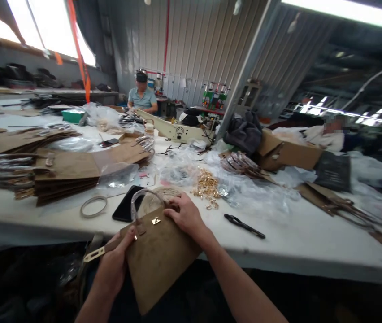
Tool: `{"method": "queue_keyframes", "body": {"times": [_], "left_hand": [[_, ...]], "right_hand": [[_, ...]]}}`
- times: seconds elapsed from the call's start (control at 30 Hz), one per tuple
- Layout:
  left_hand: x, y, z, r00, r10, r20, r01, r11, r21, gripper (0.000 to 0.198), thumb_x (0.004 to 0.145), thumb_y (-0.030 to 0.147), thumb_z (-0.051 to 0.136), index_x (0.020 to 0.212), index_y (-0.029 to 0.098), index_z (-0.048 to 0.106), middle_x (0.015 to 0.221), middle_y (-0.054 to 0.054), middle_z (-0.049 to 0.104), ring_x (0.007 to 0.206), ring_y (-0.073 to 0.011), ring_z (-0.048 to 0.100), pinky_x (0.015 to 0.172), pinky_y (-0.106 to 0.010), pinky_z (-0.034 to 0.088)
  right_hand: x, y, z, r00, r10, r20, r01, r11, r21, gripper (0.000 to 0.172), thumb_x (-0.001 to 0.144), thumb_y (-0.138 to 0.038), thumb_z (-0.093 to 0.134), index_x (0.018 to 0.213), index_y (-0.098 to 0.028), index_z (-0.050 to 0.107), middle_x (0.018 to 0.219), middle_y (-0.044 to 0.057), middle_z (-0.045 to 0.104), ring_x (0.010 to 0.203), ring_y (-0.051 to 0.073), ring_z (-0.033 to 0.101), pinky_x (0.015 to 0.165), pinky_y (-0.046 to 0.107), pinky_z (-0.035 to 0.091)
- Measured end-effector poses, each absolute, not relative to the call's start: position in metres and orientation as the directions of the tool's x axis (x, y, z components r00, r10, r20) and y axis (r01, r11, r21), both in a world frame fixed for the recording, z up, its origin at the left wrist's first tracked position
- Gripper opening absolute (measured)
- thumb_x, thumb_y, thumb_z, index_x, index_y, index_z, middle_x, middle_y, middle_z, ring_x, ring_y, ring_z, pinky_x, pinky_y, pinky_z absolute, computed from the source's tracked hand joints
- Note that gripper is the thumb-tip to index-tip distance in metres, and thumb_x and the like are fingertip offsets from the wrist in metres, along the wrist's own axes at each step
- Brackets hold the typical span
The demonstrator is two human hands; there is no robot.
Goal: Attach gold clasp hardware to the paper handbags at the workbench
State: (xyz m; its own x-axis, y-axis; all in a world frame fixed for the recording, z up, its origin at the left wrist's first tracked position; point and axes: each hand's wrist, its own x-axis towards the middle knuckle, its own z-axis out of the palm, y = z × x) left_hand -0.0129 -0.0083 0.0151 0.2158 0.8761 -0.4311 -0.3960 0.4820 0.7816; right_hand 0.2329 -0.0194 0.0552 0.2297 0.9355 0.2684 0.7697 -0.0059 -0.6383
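Counter (295, 244) ahead in my remote view, I hold the brown handbag (164, 264) tilted at its near edge: left hand (115, 260) clamped on its side, right hand (186, 215) pinching its top. Best to steady it evenly, plastic-wrapped handle (133, 206) clear of the gold clasp (156, 220).

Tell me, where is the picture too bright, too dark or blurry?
In the head view, the window and ceiling light glare white; in the same head view, darkness swallows details below the table, and the gold pieces blur together, but the brown bag looks clearer.
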Motion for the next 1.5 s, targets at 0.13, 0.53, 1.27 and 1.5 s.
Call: {"method": "queue_keyframes", "body": {"times": [0.13,0.53,1.27,1.5], "left_hand": [[-0.018,-0.001,0.011,0.245,0.851,-0.465,-0.308,0.523,0.795,0.049,0.083,0.031,0.09,0.128,0.018,0.078,0.128,-0.011,0.08,0.112,-0.0295,0.078,0.077,-0.028,0.066],[0.0,-0.004,-0.003,0.038,0.911,-0.41,-0.297,0.402,0.866,0.032,0.081,0.032,0.088,0.111,0.022,0.082,0.113,-0.003,0.083,0.101,-0.0231,0.077,0.082,-0.025,0.065],[-0.009,-0.023,0.008,0.142,0.967,-0.209,-0.52,0.253,0.816,0.061,0.078,0.056,0.094,0.123,0.016,0.082,0.118,-0.017,0.083,0.112,-0.0366,0.078,0.095,-0.044,0.064],[-0.012,-0.028,0.007,0.047,0.982,-0.183,-0.392,0.186,0.901,0.061,0.078,0.063,0.092,0.115,0.016,0.085,0.115,-0.017,0.082,0.109,-0.0373,0.078,0.092,-0.043,0.063]], "right_hand": [[0.24,-0.006,0.051,0.313,0.911,0.268,0.635,0.009,-0.772,0.025,0.085,-0.028,0.093,0.078,-0.018,0.071,0.099,0.0,0.063,0.09,0.015,0.06,0.083,0.026,0.047],[0.262,-0.033,0.047,0.363,0.88,0.306,0.373,0.164,-0.913,0.055,0.081,-0.031,0.093,0.131,-0.02,0.073,0.113,0.003,0.075,0.092,0.017,0.07,0.086,0.028,0.056],[0.372,-0.062,-0.017,0.438,0.765,0.472,0.774,-0.054,-0.631,0.048,0.087,-0.067,0.073,0.117,-0.032,0.086,0.124,0.009,0.081,0.113,0.038,0.077,0.092,0.049,0.062],[0.32,-0.093,0.0,0.397,0.853,0.338,0.605,0.034,-0.795,0.043,0.077,-0.072,0.085,0.101,-0.037,0.089,0.105,0.01,0.084,0.08,0.035,0.081,0.062,0.04,0.066]]}}
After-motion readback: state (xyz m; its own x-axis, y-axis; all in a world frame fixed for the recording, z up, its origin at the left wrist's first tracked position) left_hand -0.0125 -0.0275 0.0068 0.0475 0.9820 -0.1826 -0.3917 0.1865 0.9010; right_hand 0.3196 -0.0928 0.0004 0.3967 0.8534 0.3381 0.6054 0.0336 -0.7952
